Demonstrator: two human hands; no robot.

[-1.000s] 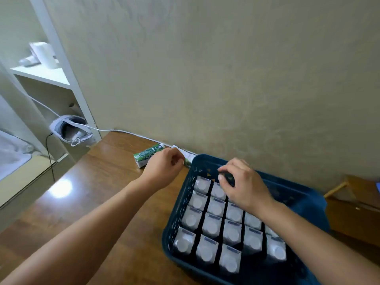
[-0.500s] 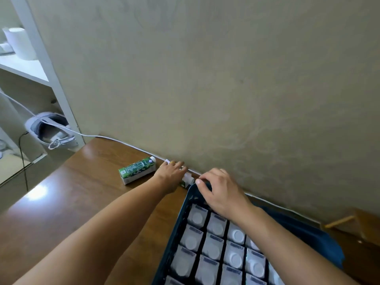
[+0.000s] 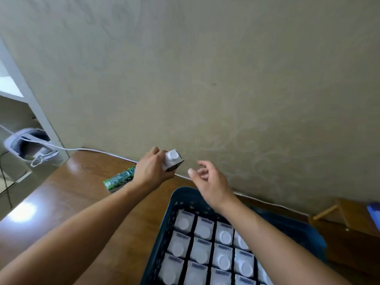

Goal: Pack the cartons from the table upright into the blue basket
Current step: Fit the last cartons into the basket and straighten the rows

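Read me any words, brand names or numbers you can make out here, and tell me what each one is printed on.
None can be read.
Green carton lying on the table: white print, too blurred.
Carton in the left hand: no legible text.
Cartons in the blue basket: dark strips on the tops, too small.

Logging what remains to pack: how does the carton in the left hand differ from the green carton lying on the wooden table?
The white-capped carton held in the left hand is lifted, cap toward the camera; the green printed carton on the table lies flat on its side, partly hidden behind the left hand. Both remain outside the blue plastic basket.
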